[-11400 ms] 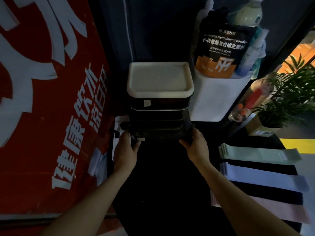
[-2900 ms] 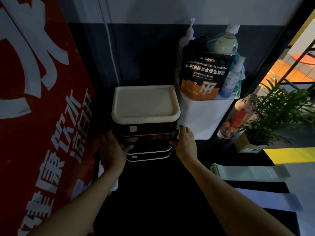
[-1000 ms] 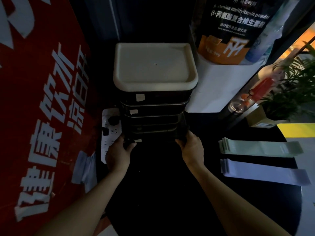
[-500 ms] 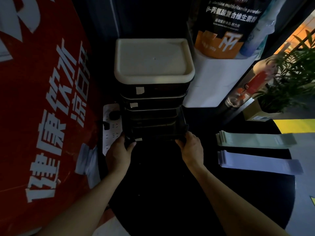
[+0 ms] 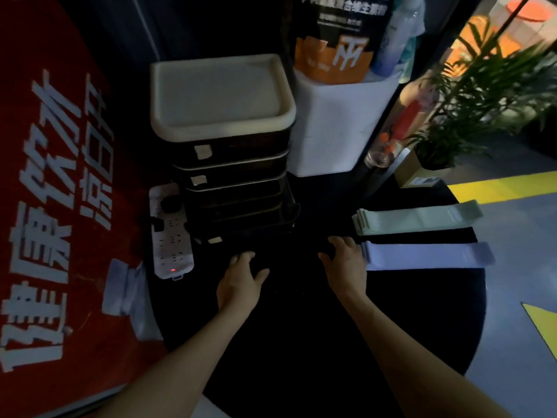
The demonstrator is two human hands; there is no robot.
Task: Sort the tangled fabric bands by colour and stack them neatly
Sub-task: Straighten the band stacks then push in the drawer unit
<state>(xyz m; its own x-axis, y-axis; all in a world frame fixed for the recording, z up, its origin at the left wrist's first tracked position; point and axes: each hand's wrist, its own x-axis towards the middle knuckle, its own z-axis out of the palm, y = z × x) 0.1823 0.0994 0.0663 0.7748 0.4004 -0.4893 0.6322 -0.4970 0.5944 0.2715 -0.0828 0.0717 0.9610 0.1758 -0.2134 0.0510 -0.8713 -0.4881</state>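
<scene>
Fabric bands are seen in two sorted piles at the right edge of the round black table (image 5: 301,342). The green bands (image 5: 416,217) lie nearer the far edge, and the lilac bands (image 5: 422,255) just on the near side of them, parallel and apart, with a strip of bare table between. Each pile is laid flat and full length with its left ends squared, which is judged to keep the colours separate and the stacks tidy. The layered ends of several bands are visible in each pile; a sewn tab is noted near the right end of both.

The left hand (image 5: 241,282) is held open over the table, fingers loosely spread, just in front of the drawer unit (image 5: 229,176); nothing is gripped. The right hand (image 5: 343,263) is likewise open and empty, its fingers close beside the left end of the lilac pile; contact cannot be confirmed. The lowest drawer (image 5: 247,221) stands pulled out; its contents cannot be made out in the dim light.
</scene>
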